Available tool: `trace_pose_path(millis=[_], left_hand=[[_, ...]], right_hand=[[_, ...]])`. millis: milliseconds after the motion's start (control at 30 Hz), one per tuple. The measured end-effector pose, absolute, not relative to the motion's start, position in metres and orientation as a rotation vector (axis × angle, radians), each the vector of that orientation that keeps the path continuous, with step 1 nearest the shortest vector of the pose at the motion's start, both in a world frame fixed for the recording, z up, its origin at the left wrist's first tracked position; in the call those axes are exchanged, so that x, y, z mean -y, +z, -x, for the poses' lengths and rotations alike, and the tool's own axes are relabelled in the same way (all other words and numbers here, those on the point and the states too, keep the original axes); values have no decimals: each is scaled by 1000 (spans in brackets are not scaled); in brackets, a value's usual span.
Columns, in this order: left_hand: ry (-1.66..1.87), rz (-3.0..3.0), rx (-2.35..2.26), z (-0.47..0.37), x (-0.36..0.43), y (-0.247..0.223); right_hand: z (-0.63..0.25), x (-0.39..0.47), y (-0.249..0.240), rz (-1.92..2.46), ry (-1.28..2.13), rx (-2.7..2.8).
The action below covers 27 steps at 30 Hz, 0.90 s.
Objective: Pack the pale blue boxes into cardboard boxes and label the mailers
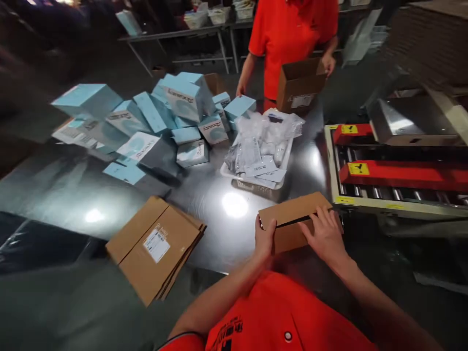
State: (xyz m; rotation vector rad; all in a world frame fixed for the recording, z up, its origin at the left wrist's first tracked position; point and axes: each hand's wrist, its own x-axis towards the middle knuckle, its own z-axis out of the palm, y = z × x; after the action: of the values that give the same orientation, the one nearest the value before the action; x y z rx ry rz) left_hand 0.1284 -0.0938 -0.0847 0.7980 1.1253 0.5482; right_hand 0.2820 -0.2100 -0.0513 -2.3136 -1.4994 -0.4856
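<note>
Pale-blue cartons crowd the metal worktop beside a white basket heaped with clear packets and paper slips. Flattened boxes lie nearer, left; a roller conveyor stands right. Opposite, a co-worker holds an open box. Before the basket, the left hand grips a brown cardboard box, the right hand spread across its flaps.

Roller conveyor, white baskets, long back table
</note>
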Motion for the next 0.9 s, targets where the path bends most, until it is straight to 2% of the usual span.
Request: trace_pose_path(millis=[100,167,333,433,600,733,900], left_hand=[[538,-747,-1133,-163,109,-77],[551,-660,-1077,-179,112,-75],[460,-280,-1029,-191,99,-85],[406,-157,-1092,-190,85,-94],[418,-252,-1110,-200,78,-107],[415,-315,-1184,-201,75,-120],[468,-321,-1245,-158,49,-139]], right_hand=[[-301,227,-30,2284,-423,1260],[-295,228,-29,2246,-329,1324],[-272,202,-78,2279,-113,1696],[-311,186,-98,2250,-95,1826],[-417,144,-92,2234,-57,1910],[-471,90,-89,2437,-73,1699],[-534,40,-78,2691,-139,1064]])
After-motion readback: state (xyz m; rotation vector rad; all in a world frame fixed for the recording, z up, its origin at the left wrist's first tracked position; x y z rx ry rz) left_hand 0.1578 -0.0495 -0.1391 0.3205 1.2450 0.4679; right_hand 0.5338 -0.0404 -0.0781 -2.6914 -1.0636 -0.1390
